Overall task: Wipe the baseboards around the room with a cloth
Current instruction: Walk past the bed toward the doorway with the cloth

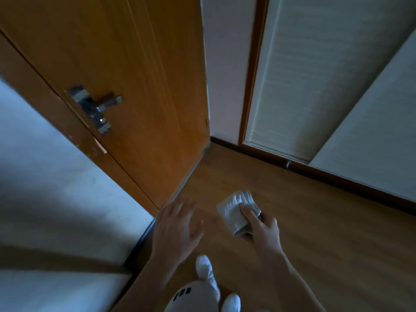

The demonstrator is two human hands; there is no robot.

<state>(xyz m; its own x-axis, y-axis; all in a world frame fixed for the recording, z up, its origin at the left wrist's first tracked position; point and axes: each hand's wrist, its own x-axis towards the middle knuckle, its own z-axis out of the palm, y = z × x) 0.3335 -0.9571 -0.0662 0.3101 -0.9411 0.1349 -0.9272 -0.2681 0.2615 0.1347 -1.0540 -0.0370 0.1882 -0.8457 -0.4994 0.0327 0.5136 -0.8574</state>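
Foot: a white-clad foot (203, 266) at 6 o'clock, planted on the wooden floor (315, 233).
Left grip: the left grip (177, 224), a bare hand at 7 o'clock, fingers spread wide and straight, holding nothing, near the door's lower edge.
Right grip: the right grip (262, 230) at 5 o'clock, thumb on top and fingers curled under, holding the cloth.
Cloth: the cloth (233, 210), pale, folded and ribbed, juts from that hand toward 11 o'clock, well apart from the baseboard. I cannot tell whether it touches the floor.
Door: the orange-brown door (139, 75) at 10 o'clock, with a metal handle (96, 106).
Baseboard: the baseboard (337, 177), a dark strip, runs from 12 to 3 o'clock under the white wall (371, 143).
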